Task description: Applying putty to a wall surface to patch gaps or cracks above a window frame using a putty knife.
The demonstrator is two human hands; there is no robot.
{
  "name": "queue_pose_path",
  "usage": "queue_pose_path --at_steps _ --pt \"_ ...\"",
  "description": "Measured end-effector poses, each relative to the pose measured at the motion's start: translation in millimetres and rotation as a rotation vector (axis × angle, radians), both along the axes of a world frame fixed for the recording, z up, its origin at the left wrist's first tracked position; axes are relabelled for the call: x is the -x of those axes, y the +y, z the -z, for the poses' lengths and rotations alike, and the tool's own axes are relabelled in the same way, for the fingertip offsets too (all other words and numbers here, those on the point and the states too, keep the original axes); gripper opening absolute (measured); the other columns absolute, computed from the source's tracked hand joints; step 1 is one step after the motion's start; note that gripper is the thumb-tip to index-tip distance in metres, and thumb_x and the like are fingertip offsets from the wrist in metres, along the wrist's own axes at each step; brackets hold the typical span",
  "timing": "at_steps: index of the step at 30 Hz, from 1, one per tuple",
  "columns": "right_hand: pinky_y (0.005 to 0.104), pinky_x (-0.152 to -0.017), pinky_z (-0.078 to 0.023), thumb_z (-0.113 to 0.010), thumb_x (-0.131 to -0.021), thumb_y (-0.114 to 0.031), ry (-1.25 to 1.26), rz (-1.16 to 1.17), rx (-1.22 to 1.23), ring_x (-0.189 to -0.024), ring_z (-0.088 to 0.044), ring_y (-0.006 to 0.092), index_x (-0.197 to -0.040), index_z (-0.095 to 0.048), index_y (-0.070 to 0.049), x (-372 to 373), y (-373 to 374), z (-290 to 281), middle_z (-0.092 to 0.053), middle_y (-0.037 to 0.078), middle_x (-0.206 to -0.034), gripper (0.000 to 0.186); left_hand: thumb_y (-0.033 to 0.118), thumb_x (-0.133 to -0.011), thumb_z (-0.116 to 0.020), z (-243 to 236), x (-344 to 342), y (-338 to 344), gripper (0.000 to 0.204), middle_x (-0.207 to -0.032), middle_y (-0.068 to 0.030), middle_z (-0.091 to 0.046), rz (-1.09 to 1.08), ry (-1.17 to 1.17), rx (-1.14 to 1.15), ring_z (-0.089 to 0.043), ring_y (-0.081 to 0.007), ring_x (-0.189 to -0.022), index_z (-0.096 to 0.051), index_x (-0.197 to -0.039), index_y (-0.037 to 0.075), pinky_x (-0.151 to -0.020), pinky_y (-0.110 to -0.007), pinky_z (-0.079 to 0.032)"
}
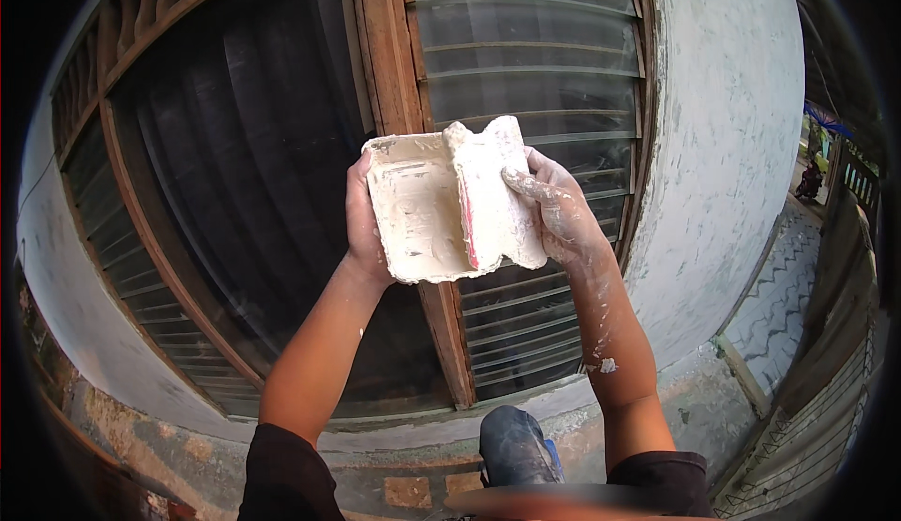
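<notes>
In front of my chest I hold a shallow rectangular tub [419,209], crusted white with plaster or putty. My left hand [364,221] grips its left side, thumb along the rim and the other fingers hidden behind. A flat, putty-coated scraper-like piece [500,197] with a wavy outline and a red-pink edge lies across the tub's right part. My right hand [561,209] pinches it at its right side, thumb on top; whether these fingers also touch the tub is hidden. White smears cover my right hand and forearm.
Close ahead stands a window with glass louvres [535,61], a brown wooden post [389,52] and a dark curtained pane [244,145]. A patchy white wall [727,145] curves off to the right, beside a paved path [774,305] and a fence [817,418]. My knee [514,441] shows below.
</notes>
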State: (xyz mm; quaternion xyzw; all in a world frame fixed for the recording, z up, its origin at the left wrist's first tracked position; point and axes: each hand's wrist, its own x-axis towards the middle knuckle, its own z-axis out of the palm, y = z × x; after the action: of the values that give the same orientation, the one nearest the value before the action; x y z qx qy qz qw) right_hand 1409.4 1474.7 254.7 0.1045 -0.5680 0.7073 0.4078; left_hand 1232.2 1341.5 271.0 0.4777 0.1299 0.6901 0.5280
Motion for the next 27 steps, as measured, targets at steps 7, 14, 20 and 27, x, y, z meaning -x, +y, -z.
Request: queue_pose_path --at_steps 7,14,20,27 --pt "0.0294 -0.084 -0.061 -0.060 -0.097 -0.009 0.058 0.157 0.004 -0.097 -0.070 0.0175 -0.133 -0.043 0.009 -33.4 71.8 -2.1 -0.064 0.018 -0.114 0.044 0.063 -0.096 -0.036 -13.8 -14.6 98.8 0.074 -0.132 -0.0177 -0.057 0.045 0.037 -0.080 -0.061 -0.0308 -0.117 -0.048 -0.138 0.002 -0.100 -0.046 -0.051" --pt "0.0297 -0.085 -0.060 -0.061 -0.096 -0.011 0.057 0.242 -0.057 -0.099 -0.069 0.0172 -0.132 -0.044 0.008 -82.4 147.6 -137.6 -0.063 0.017 -0.118 0.044 0.061 -0.098 -0.035 -133.2 -62.6 181.2 0.069 -0.126 -0.0156 -0.059 0.028 0.006 -0.158 -0.062 -0.0290 -0.111 -0.052 -0.133 0.003 -0.096 -0.045 -0.052" --pt "0.0306 -0.090 -0.058 -0.063 -0.095 -0.011 0.047 0.218 -0.104 -0.102 -0.069 0.0174 -0.134 -0.044 0.007 -83.0 180.3 -258.4 -0.064 0.016 -0.120 0.047 0.056 -0.101 -0.033 -241.5 -65.6 206.5 0.062 -0.126 -0.0132 -0.059 -0.086 -0.096 -0.208 -0.060 -0.0262 -0.111 -0.052 -0.133 0.006 -0.095 -0.042 -0.051" --pt "0.0301 -0.089 -0.058 -0.065 -0.094 -0.013 0.091 0.248 -0.123 -0.101 -0.069 0.0169 -0.135 -0.041 0.009 -56.5 182.1 -360.6 -0.063 0.017 -0.121 0.053 0.057 -0.100 -0.035 -341.5 -57.9 197.7 0.066 -0.129 -0.0153 -0.056 -0.091 -0.163 -0.365 -0.058 -0.0275 -0.116 -0.047 -0.136 0.003 -0.100 -0.044 -0.049"
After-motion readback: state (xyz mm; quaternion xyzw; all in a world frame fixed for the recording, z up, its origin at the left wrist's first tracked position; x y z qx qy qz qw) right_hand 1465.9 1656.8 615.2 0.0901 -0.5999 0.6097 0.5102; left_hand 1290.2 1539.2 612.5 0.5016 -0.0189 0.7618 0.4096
